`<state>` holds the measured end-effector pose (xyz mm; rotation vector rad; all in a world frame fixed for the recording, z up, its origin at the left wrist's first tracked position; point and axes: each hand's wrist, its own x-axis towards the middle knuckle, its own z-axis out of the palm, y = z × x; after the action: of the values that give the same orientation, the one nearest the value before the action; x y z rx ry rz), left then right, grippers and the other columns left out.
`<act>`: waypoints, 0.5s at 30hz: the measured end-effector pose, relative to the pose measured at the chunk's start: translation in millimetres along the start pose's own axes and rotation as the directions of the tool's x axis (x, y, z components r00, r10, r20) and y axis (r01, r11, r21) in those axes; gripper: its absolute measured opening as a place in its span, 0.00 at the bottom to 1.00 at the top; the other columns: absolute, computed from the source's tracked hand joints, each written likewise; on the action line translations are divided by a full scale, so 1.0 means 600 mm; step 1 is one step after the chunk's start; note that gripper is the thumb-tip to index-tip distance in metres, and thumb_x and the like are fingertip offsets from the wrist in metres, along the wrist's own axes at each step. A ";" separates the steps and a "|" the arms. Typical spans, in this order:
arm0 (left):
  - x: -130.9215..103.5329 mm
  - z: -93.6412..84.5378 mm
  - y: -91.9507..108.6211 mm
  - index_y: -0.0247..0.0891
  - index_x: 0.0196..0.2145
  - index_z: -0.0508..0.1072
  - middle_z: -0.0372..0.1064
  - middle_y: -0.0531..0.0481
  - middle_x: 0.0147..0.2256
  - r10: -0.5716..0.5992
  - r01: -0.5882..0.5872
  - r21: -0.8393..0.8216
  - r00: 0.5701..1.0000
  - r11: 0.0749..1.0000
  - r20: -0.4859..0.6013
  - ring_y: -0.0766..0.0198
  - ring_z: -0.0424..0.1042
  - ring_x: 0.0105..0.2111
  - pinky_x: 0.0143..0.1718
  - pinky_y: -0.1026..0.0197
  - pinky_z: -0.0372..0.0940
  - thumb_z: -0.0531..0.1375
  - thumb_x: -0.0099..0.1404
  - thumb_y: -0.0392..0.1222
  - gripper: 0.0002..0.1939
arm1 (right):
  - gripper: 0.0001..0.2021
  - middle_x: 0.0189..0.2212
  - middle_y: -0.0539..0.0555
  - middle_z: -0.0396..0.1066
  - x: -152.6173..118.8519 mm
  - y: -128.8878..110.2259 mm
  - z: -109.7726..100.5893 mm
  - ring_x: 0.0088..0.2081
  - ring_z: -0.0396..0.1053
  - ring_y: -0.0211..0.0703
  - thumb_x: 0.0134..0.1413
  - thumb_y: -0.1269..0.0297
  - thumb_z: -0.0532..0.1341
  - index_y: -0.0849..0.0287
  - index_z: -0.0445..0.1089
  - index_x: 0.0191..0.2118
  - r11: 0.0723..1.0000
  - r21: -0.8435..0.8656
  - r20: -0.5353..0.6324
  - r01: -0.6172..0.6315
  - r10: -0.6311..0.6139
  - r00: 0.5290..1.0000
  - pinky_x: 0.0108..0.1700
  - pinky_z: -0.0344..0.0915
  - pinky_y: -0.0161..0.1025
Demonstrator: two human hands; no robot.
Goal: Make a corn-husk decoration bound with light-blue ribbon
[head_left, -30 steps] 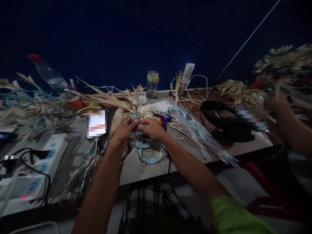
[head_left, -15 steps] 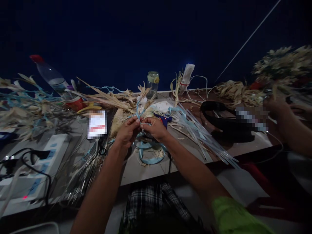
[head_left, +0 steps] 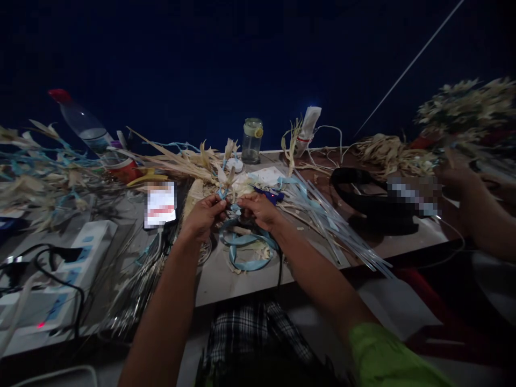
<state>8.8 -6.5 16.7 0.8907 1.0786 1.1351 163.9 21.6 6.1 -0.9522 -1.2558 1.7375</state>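
Over the middle of the table, my left hand pinches a stem wrapped in light blue ribbon, topped with pale dried-husk flowers. Close beside it, my right hand has thumb and finger closed on the light blue ribbon near the stem. Below my hands the rest of this ribbon lies in loose loops on the table. A dark blue tool with a small red light, its kind unclear, lies just beyond my right hand. My fingers partly hide the stem's lower end.
At left stand a power strip, a lit phone, a bundle of thin wires and a tilted plastic bottle. Clear sticks and a black strap-like object lie right. Another person's hand works at far right.
My hands have moved slightly apart. The flower stem has come down and leans differently, with its husk petals now lower and more visible above my fingers.
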 end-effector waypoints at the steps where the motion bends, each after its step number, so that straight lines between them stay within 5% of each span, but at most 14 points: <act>1: 0.000 0.001 0.000 0.34 0.24 0.66 0.59 0.58 0.19 0.008 -0.008 0.020 1.000 1.000 0.000 0.78 0.56 0.15 0.16 0.73 0.51 0.67 0.42 0.44 0.16 | 0.14 0.10 0.41 0.52 0.000 0.001 0.000 0.14 0.47 0.27 0.35 0.58 0.64 0.61 0.60 0.19 1.000 0.006 0.002 -0.011 0.011 1.000 0.19 0.45 0.31; 11: 0.006 -0.008 -0.003 0.34 0.25 0.65 0.55 0.60 0.17 0.056 -0.054 0.081 0.998 0.995 -0.026 0.78 0.52 0.14 0.15 0.72 0.46 0.65 0.44 0.45 0.15 | 0.15 0.12 0.41 0.50 0.003 -0.001 -0.004 0.15 0.46 0.26 0.34 0.57 0.65 0.60 0.59 0.20 0.999 0.033 0.004 -0.022 0.022 1.000 0.19 0.42 0.30; 15: 0.010 -0.011 -0.007 0.34 0.25 0.66 0.56 0.59 0.17 0.077 -0.075 0.063 0.996 0.995 -0.032 0.78 0.51 0.14 0.15 0.71 0.45 0.65 0.44 0.45 0.15 | 0.12 0.12 0.42 0.55 0.005 0.004 -0.017 0.16 0.51 0.29 0.41 0.56 0.60 0.60 0.64 0.24 0.985 -0.145 -0.027 0.088 -0.093 0.995 0.22 0.49 0.31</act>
<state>3.7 -1.6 10.0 0.9708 1.1214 1.1893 171.2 27.9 1.0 -0.9870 -1.3959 1.5718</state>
